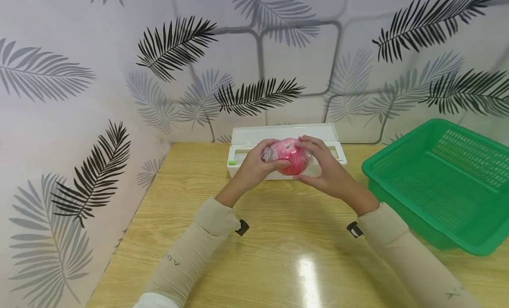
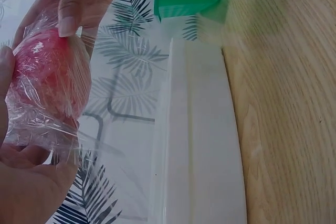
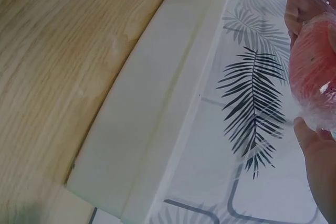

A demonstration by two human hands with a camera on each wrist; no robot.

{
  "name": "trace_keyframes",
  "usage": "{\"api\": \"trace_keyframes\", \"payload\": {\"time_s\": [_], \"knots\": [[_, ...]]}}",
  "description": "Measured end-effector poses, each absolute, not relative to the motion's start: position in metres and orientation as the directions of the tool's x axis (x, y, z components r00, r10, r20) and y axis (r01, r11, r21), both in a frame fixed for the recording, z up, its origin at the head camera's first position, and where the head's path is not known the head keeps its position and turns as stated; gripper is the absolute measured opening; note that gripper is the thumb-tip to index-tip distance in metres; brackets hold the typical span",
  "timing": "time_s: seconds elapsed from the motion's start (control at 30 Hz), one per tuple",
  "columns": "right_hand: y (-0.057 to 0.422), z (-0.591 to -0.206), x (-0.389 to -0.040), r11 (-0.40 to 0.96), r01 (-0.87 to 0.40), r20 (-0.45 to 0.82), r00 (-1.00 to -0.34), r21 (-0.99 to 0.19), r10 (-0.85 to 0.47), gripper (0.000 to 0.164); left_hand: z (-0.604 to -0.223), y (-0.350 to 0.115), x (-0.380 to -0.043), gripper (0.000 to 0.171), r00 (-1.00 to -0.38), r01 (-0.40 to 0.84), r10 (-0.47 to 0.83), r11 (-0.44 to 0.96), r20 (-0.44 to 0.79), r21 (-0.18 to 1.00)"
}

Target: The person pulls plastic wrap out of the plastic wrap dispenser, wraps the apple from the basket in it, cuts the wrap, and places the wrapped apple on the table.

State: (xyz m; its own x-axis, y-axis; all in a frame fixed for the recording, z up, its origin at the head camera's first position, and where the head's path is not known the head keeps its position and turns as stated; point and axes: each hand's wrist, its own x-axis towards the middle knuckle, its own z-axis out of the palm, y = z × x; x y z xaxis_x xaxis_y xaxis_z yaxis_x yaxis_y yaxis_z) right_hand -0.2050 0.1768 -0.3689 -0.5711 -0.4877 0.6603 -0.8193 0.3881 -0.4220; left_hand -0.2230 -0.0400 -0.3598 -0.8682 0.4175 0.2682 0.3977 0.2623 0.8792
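A red apple [image 1: 293, 162] wrapped in clear cling film [image 2: 39, 124] is held up between both hands, over the front of a white cling film dispenser [image 1: 284, 131]. My left hand [image 1: 254, 164] grips it from the left side, thumb across its front. From the right, my right hand [image 1: 324, 171] holds it with fingers on top and thumb low at its side. Film bunches at both sides of the apple, and loose wisps stick out in the left wrist view. The dispenser's long lid stands raised at the back; a green slider [image 1: 232, 162] sits at its left end.
A green plastic basket [image 1: 401, 202] with perforated walls stands at the right. The wooden table [image 1: 270, 237] runs back to a wall covering [image 1: 199, 100] with leaf prints, which also rises along the left.
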Motion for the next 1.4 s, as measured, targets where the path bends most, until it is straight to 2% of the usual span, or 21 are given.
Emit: {"api": "trace_keyframes", "payload": {"time_s": [0.2, 0.33, 0.47, 0.63, 0.8, 0.9, 1.07, 1.4], "knots": [[0.176, -0.373, -0.205, 0.389, -0.808, 0.675, -0.585, -0.442, -0.450, 0.080, -0.350, -0.041, -0.216, 0.060, -0.863, 0.317, 0.473, 0.229, 0.179, 0.920], [0.176, -0.371, -0.201, 0.411, -0.768, 0.667, -0.635, -0.491, -0.389, 0.079, -0.337, -0.039, -0.205, 0.057, -0.842, 0.319, 0.513, 0.218, 0.170, 0.922], [0.172, -0.359, -0.189, 0.414, -0.698, 0.621, -0.713, -0.584, -0.326, 0.076, -0.336, -0.039, -0.202, 0.061, -0.813, 0.364, 0.546, 0.207, 0.202, 0.908], [0.170, -0.350, -0.179, 0.401, -0.581, 0.521, -0.813, -0.708, -0.260, 0.070, -0.354, -0.039, -0.212, 0.084, -0.779, 0.488, 0.561, 0.260, 0.281, 0.833], [0.173, -0.357, -0.186, 0.385, -0.486, 0.439, -0.874, -0.785, -0.210, 0.068, -0.371, -0.037, -0.224, 0.091, -0.686, 0.702, 0.579, 0.370, 0.440, 0.608], [0.176, -0.367, -0.195, 0.376, -0.450, 0.406, -0.893, -0.810, -0.194, 0.069, -0.374, -0.036, -0.227, 0.089, -0.646, 0.757, 0.585, 0.412, 0.490, 0.507], [0.179, -0.380, -0.204, 0.376, -0.421, 0.382, -0.907, -0.826, -0.177, 0.069, -0.375, -0.031, -0.229, 0.082, -0.602, 0.798, 0.585, 0.421, 0.543, 0.431], [0.179, -0.377, -0.204, 0.350, -0.401, 0.340, -0.913, -0.847, -0.225, 0.063, -0.377, -0.032, -0.230, 0.074, -0.596, 0.803, 0.547, 0.390, 0.588, 0.451]]}}
